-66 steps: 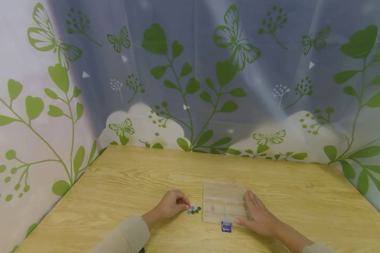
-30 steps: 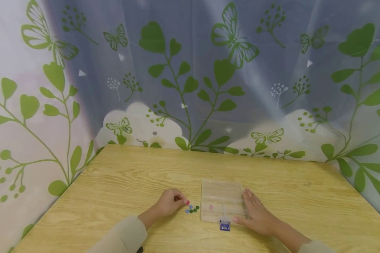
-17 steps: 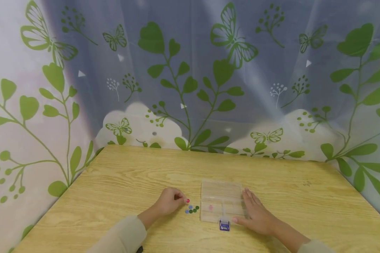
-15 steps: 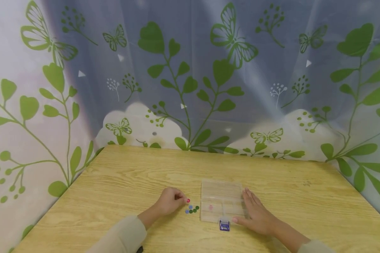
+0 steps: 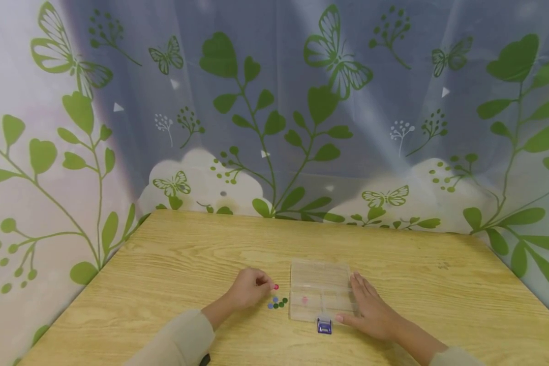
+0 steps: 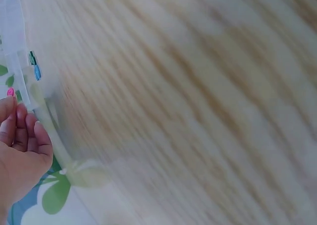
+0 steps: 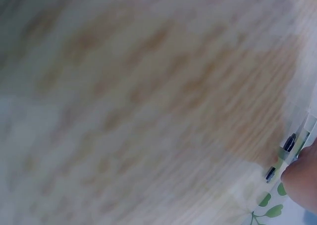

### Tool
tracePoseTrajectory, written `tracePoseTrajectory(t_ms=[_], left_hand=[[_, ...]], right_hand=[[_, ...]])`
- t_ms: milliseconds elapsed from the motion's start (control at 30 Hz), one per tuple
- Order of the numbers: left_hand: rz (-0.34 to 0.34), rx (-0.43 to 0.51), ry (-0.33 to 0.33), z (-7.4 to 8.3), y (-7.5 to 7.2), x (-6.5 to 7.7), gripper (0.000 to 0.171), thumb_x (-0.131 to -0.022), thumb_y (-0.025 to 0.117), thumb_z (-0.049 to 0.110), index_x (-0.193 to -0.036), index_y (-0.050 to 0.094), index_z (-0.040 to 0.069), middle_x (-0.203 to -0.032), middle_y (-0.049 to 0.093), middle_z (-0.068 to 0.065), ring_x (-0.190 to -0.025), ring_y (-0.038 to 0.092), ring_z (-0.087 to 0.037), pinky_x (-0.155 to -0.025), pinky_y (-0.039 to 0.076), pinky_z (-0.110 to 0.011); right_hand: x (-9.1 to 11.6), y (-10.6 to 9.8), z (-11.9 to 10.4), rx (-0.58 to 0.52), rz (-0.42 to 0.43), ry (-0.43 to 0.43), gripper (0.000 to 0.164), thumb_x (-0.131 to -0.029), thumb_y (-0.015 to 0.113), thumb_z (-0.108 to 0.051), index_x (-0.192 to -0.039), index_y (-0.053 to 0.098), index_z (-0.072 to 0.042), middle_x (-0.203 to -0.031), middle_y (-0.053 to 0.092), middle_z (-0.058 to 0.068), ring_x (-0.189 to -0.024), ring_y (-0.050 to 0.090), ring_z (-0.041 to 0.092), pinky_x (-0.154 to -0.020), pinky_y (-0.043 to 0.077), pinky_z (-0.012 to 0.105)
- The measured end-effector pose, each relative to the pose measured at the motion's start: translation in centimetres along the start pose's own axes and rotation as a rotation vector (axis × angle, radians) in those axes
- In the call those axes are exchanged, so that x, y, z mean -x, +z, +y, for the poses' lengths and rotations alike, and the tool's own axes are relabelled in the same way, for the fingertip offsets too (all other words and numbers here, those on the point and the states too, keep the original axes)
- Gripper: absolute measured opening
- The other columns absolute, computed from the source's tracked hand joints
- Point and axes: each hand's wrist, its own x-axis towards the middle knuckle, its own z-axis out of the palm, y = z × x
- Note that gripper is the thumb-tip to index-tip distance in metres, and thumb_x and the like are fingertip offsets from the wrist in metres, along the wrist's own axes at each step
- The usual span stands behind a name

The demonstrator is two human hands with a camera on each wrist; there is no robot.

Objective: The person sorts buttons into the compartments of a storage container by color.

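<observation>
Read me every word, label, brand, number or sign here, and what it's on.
No text is readable.
Clear divided box and its blue latch: no lettering seen.
Pink disc, blue discs, green discs: too small to tell.
Patterned curtain: butterflies and plants, no words.
Faint mark on wood-grain table: too blurred.

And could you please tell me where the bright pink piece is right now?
In the head view, the bright pink piece is pinched in the left hand, left of the clear box and beyond the blue and green discs.
</observation>
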Motion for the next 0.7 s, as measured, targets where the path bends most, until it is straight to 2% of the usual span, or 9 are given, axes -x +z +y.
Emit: tracePoseTrajectory(t_ms=[700], left_hand=[[-0.013,0.061,0.045,1.9,1.2,-1.1,0.016,-0.087,0.062,0.007,-0.078,0.068,-0.005,-0.069,0.063,-0.01,-0.055,0.042,-0.005,-0.048,0.035,-0.014]], right_hand=[[0.0,-0.2,-0.1,0.013,-0.001,0.006,0.098,-0.086,0.054,-0.055,-0.141,0.013,0.015,-0.149,0.008,0.034,-0.137,0.008,0.05,-0.11,0.014,0.061]])
